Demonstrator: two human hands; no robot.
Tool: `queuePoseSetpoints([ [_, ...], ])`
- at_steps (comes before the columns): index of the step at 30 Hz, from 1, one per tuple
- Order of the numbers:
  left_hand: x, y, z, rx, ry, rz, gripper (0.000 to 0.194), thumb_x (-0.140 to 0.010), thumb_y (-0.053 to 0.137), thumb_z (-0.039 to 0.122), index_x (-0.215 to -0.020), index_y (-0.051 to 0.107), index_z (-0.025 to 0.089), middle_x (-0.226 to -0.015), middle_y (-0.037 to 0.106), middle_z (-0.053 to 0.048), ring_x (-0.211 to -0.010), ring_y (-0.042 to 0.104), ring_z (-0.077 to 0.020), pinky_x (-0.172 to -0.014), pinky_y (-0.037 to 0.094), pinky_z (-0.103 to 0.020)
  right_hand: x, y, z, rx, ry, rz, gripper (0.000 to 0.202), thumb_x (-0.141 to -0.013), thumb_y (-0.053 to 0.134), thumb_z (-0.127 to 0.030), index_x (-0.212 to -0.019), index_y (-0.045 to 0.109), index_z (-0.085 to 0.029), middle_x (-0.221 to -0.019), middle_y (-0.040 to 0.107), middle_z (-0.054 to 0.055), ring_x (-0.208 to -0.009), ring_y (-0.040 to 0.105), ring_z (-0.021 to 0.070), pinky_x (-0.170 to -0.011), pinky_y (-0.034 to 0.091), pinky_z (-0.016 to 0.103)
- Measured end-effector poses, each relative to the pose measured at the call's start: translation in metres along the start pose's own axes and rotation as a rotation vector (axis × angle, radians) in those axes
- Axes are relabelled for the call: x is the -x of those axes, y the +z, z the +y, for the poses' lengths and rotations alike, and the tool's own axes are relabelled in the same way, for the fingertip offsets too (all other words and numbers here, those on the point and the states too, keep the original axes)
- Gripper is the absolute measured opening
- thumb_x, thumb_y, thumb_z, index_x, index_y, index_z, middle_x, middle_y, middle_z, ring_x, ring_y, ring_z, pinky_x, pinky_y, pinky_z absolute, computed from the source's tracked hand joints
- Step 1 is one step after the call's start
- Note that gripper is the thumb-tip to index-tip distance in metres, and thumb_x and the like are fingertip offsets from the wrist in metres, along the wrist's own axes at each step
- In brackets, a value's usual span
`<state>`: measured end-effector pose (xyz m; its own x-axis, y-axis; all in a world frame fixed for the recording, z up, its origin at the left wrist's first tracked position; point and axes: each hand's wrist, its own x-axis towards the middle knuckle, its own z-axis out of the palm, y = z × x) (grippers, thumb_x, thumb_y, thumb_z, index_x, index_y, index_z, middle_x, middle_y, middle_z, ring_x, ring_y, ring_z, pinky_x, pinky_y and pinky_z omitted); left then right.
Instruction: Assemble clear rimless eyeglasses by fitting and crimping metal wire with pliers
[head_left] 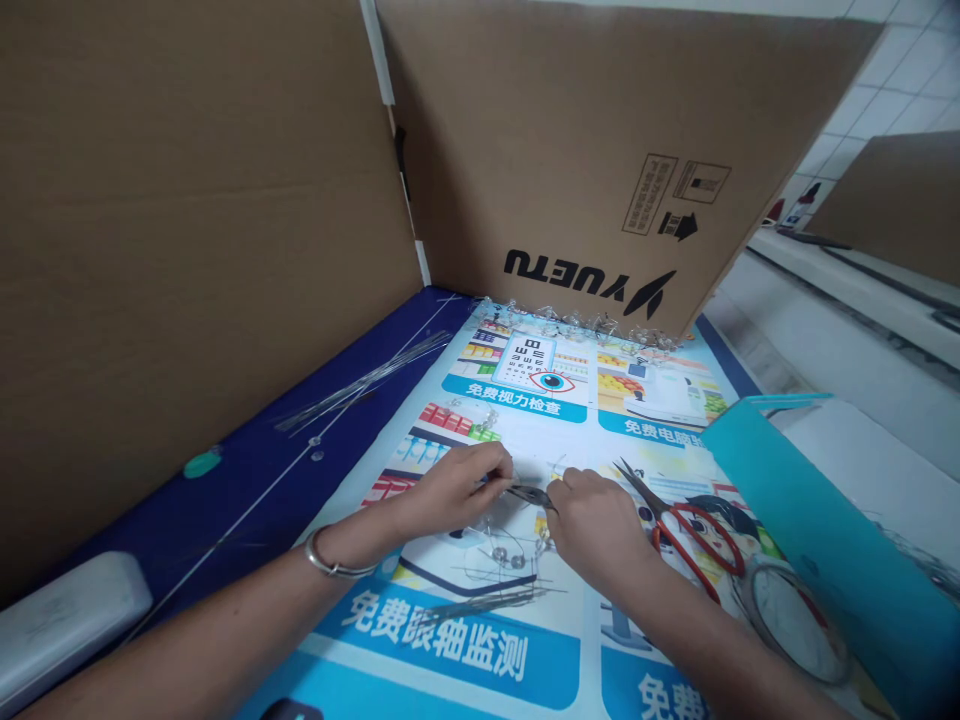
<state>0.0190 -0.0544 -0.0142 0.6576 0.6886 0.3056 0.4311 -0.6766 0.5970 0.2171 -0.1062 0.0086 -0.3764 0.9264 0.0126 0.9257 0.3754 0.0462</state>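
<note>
My right hand [596, 525] is closed around a pair of pliers [531, 495], whose dark jaws point left. Thumb and fingers of my left hand [461, 485] pinch a thin wire right at the tips of those jaws; the pinched part is mostly hidden. Below the hands, fine wire loops with clear round beads [517, 562] rest on the printed mat. Closer to me lies a loose bunch of straight metal wires [487, 603]. Red-handled scissors [701, 540] lie with blades apart, just right of my right hand.
Cardboard panels [600, 130] stand at the back and left. Finished-looking wire-and-bead pieces [600, 325] line the back edge. More straight wires [367, 380] lie at left, near a white case [71, 625]. A round coil [799, 620] and teal box [787, 490] are at right.
</note>
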Motion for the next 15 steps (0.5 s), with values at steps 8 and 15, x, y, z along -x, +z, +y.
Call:
queuePoseSetpoints([
  [8, 0.0015, -0.0001, 0.002, -0.049, 0.068, 0.001, 0.007, -0.081, 0.041, 0.012, -0.08, 0.046, 0.017, -0.076, 0.054, -0.001, -0.069, 0.049, -0.0119, -0.063, 0.038, -0.024, 0.002, -0.0071, -0.0009, 0.019, 0.018, -0.071, 0.016, -0.083, 0.042, -0.023, -0.082, 0.057, -0.018, -0.08, 0.056, 0.006, -0.073, 0.05, 0.0169, -0.058, 0.031, 0.026],
  [15, 0.0032, 0.0, 0.0018, -0.038, 0.077, -0.024, 0.012, -0.08, 0.038, 0.009, -0.082, 0.045, 0.018, -0.079, 0.054, -0.002, -0.072, 0.049, -0.0133, -0.065, 0.038, -0.026, 0.0027, -0.0095, -0.0012, 0.018, 0.044, -0.092, 0.017, -0.082, 0.041, -0.025, -0.084, 0.057, -0.019, -0.082, 0.056, 0.006, -0.072, 0.052, 0.0166, -0.057, 0.031, 0.026],
])
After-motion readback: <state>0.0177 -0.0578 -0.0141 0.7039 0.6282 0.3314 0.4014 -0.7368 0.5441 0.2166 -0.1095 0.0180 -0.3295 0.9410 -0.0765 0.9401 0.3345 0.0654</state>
